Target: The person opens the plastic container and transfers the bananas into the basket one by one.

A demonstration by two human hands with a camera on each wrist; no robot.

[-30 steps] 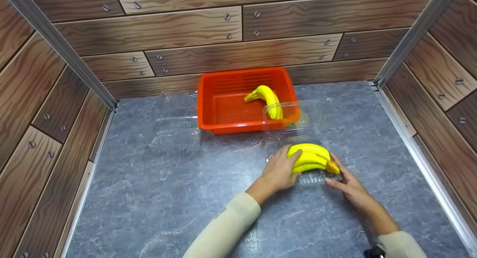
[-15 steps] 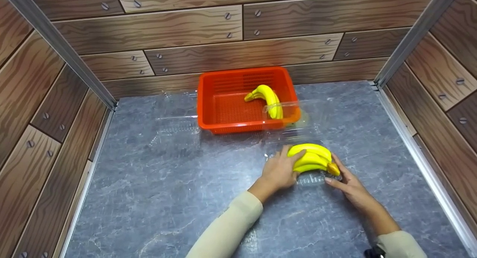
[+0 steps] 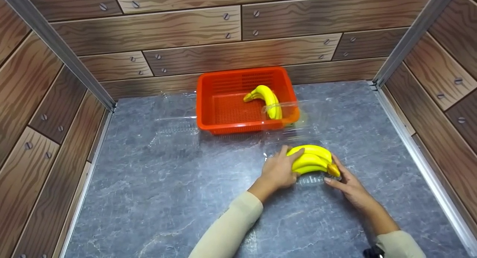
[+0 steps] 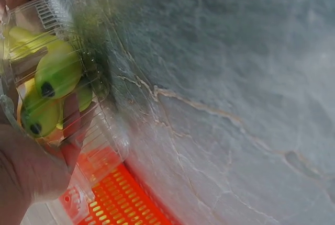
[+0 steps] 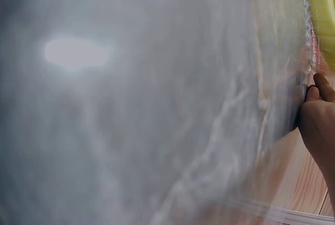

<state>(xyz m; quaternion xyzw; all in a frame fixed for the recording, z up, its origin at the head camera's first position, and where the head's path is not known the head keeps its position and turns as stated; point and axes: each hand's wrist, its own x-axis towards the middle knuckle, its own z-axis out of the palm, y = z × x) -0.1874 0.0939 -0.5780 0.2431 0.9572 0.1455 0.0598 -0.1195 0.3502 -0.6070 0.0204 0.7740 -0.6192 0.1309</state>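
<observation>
A yellow bunch of bananas (image 3: 311,160) sits in the base of a clear plastic clamshell container (image 3: 311,179), stem end to the right in the head view. My left hand (image 3: 277,171) grips the bunch at its tip end; in the left wrist view the dark banana tips (image 4: 47,89) and fingers show through the ribbed clear wall. My right hand (image 3: 350,185) holds the container's right end, thumb at the near edge and fingers behind the stem. The raised clear lid (image 3: 316,116) stands behind the bunch and overlaps the basket's near right corner.
A red plastic basket (image 3: 205,120) stands against the wood-patterned back wall, with another bunch of bananas (image 3: 268,97) inside. Left of it lies another clear plastic container (image 3: 175,129). Grey marbled tabletop (image 3: 167,198) spreads around, bounded by side walls with metal edging (image 3: 417,153).
My left hand and the bananas have shifted very slightly to the right within the container. My right hand stays in place.
</observation>
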